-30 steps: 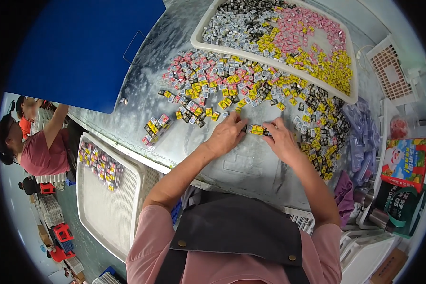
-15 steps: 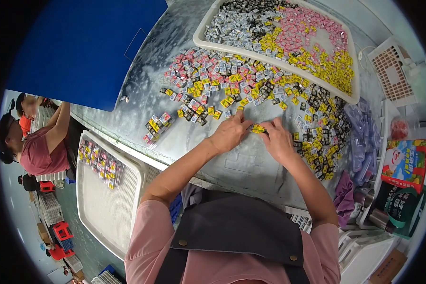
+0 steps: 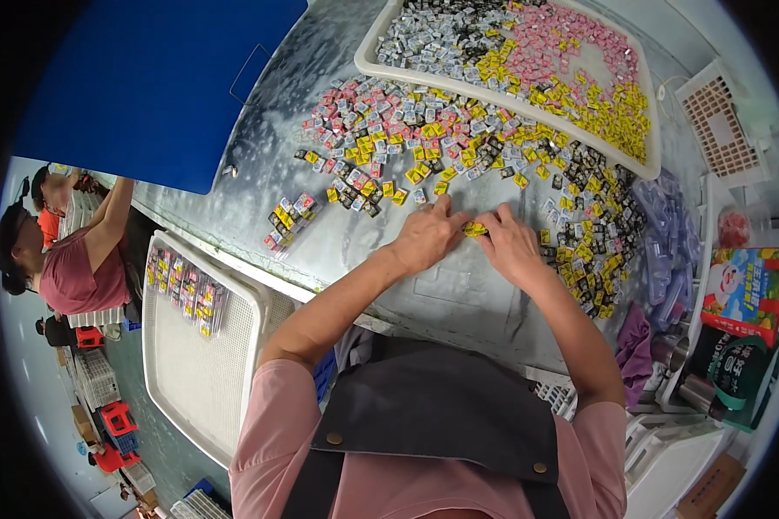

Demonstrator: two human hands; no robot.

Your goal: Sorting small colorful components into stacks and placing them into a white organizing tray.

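Note:
My left hand [image 3: 428, 237] and my right hand [image 3: 512, 247] meet over the grey table, fingers closed from both sides on small yellow-wrapped pieces [image 3: 474, 229]. Fingertips partly cover these, so their number cannot be told. Just beyond my hands lies a loose spread of similar pieces [image 3: 424, 138] in yellow, black, pink and white. More, mostly black and yellow, are heaped [image 3: 593, 233] to the right of my right hand. Left of my left hand, a clear plastic pack [image 3: 290, 222] holds several pieces in rows.
A white tray [image 3: 511, 102] of sorted pieces stands at the back. A lower white tray [image 3: 203, 381] at left holds filled clear packs [image 3: 186, 290]. Clear purplish plastic packs [image 3: 666, 242] and a purple cloth [image 3: 634, 355] lie at right. A blue panel [image 3: 147, 86] and a co-worker [image 3: 82, 268] are at left.
The yellow pieces between my fingers look slightly turned and more covered by the fingertips. Both hands stay in nearly the same place. The whole view has shifted a little.

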